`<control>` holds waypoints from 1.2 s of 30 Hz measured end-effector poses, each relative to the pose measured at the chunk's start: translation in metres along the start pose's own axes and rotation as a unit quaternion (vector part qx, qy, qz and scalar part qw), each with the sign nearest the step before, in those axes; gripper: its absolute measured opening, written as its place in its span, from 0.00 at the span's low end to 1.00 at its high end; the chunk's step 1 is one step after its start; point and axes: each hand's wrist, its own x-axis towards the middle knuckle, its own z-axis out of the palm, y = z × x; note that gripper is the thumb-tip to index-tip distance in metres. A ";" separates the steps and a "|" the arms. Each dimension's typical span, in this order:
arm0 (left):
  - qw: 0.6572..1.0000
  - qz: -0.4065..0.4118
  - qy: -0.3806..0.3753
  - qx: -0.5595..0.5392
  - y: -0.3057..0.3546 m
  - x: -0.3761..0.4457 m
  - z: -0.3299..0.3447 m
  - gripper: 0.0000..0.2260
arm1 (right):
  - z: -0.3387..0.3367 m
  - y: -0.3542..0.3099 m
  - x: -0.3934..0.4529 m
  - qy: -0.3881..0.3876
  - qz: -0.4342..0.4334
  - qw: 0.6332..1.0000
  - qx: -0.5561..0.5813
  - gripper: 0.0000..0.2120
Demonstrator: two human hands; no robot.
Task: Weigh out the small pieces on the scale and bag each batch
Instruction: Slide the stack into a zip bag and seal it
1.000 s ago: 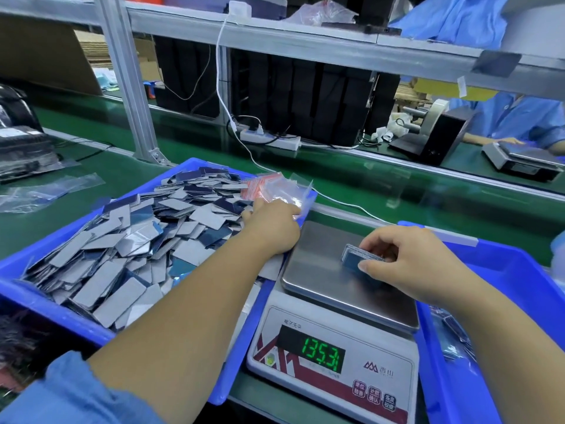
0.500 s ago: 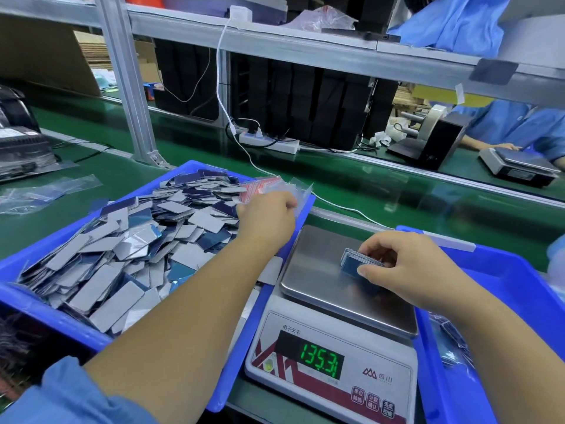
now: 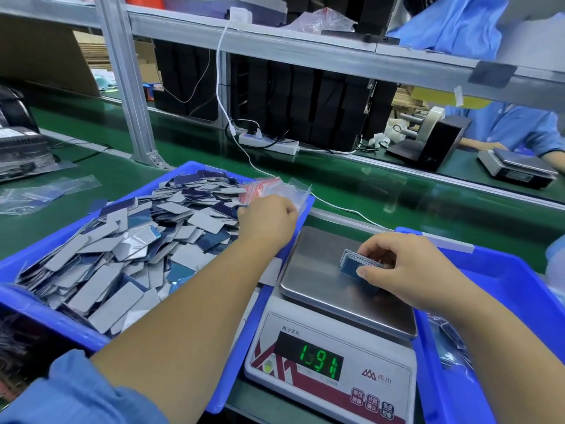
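A white digital scale with a steel pan stands in front of me; its green display is mid-change and hard to read. My right hand grips a small stack of blue-grey pieces just over the pan. A blue tray on the left is heaped with grey and blue flat pieces. My left hand reaches over the tray's far right corner, fingers closed at a bundle of clear red-striped bags; whether it holds one is hidden.
A second blue tray on the right holds bagged batches. Loose clear bags lie far left on the green belt. A white cable, power strip, metal post and another worker with a scale are beyond.
My right hand has lifted the stack off the pan and the display reading has changed from 135.3. My left hand has moved slightly further toward the bundle of bags.
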 end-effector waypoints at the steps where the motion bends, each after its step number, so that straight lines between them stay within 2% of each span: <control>1: 1.000 -0.008 0.013 -0.007 0.000 -0.001 -0.002 0.11 | 0.000 0.000 0.000 -0.001 0.000 1.000 -0.001 0.05; 9: 0.989 -0.019 0.075 -0.125 0.002 -0.008 -0.016 0.05 | 0.000 -0.003 -0.001 0.004 0.011 1.000 0.003 0.06; 11: 0.970 0.001 0.104 -0.221 0.003 -0.010 -0.019 0.06 | 0.000 -0.002 -0.001 0.013 0.011 1.000 0.014 0.06; 13: 0.935 0.028 0.097 -0.339 0.007 -0.013 -0.025 0.08 | 0.000 0.000 0.001 0.034 0.014 0.997 0.071 0.06; 14: 0.915 0.038 0.072 -0.395 0.010 -0.014 -0.027 0.08 | -0.001 -0.001 0.002 0.042 0.016 0.989 0.143 0.06; 16: 0.859 0.062 -0.010 -0.508 0.016 -0.020 -0.031 0.08 | -0.005 -0.005 0.002 0.051 0.007 0.944 0.327 0.07; 19: 0.761 0.064 -0.155 -0.627 0.027 -0.030 -0.035 0.11 | -0.007 -0.007 0.002 0.063 -0.018 0.876 0.477 0.10; 21: 0.736 0.067 -0.202 -0.642 0.031 -0.033 -0.034 0.09 | -0.005 -0.009 0.001 0.052 -0.023 0.855 0.516 0.07; 25: 0.714 0.066 -0.242 -0.654 0.033 -0.035 -0.031 0.03 | -0.001 -0.014 0.001 0.049 -0.002 0.851 0.524 0.07; 27: 0.715 0.057 -0.267 -0.643 0.033 -0.035 -0.032 0.04 | -0.001 -0.016 0.002 0.062 0.000 0.842 0.536 0.07; 29: 0.737 0.060 -0.307 -0.599 0.032 -0.036 -0.030 0.09 | -0.002 -0.016 0.002 0.090 0.000 0.834 0.544 0.06; 31: 0.763 0.087 -0.325 -0.552 0.032 -0.041 -0.026 0.08 | -0.003 -0.014 0.001 0.107 -0.001 0.828 0.550 0.06; 34: 0.806 0.123 -0.290 -0.501 0.034 -0.046 -0.022 0.09 | -0.005 -0.015 -0.002 0.104 0.001 0.833 0.544 0.08; 36: 0.820 0.138 -0.273 -0.484 0.034 -0.046 -0.022 0.11 | -0.005 -0.016 -0.002 0.111 0.008 0.839 0.532 0.11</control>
